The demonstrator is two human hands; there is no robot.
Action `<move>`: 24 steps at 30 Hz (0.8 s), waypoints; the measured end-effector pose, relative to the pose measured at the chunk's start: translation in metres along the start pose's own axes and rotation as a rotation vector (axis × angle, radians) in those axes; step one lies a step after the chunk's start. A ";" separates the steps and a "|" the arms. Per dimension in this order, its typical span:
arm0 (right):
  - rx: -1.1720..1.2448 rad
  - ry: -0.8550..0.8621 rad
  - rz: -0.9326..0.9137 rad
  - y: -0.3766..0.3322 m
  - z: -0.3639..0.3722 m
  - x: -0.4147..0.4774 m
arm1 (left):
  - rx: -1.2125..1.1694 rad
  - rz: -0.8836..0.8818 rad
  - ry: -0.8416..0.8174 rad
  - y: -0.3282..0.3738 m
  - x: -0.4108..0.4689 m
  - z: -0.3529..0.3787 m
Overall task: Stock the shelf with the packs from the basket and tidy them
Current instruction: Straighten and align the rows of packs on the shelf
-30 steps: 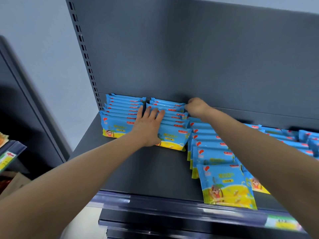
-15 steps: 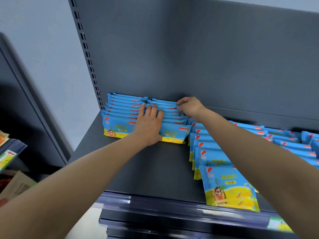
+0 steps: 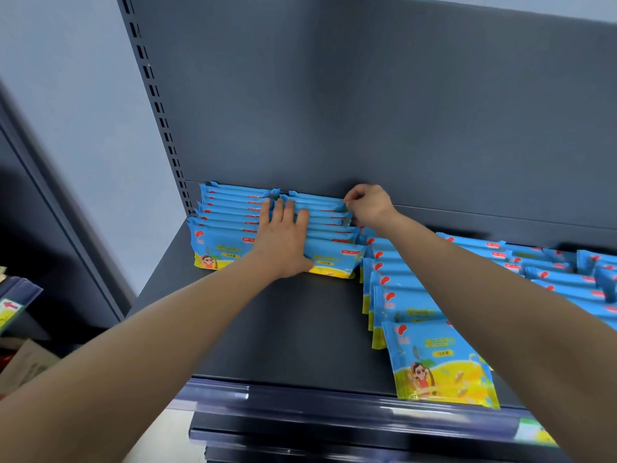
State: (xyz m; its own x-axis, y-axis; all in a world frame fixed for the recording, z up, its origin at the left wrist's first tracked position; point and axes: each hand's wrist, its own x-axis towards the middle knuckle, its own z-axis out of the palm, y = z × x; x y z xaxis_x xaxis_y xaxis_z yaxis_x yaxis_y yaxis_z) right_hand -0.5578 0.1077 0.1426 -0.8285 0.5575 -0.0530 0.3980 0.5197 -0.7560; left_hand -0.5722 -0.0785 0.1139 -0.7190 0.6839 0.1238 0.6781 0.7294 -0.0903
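Blue and yellow packs lie in overlapping rows on the dark grey shelf. The far-left row and the second row reach back to the shelf's rear wall. My left hand lies flat, fingers spread, across the seam between these two rows. My right hand pinches the right end of the rearmost pack in the second row. A third row runs toward the front edge, ending in a front pack. The basket is out of view.
More packs lie in looser rows on the right, partly behind my right arm. A slotted upright borders the shelf on the left. A price rail runs along the front edge. Another shelf unit stands at the left.
My right hand has moved left along the back wall, from the third row to the rear of the second row. My left hand has stayed pressed on the two left rows.
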 end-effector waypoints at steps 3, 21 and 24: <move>0.057 -0.031 -0.026 0.001 0.006 -0.003 | -0.011 0.002 -0.052 -0.005 0.004 -0.005; 0.026 -0.106 -0.065 0.005 -0.007 -0.002 | 0.053 0.039 -0.152 -0.009 0.007 -0.012; -0.019 -0.094 -0.065 0.000 -0.005 -0.002 | 0.084 0.055 -0.175 -0.009 0.008 -0.012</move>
State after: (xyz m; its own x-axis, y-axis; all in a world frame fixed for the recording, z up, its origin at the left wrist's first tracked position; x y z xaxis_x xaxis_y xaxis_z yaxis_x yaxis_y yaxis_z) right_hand -0.5537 0.1097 0.1464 -0.8855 0.4599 -0.0661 0.3493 0.5652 -0.7474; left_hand -0.5823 -0.0801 0.1280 -0.7016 0.7103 -0.0569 0.7075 0.6847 -0.1751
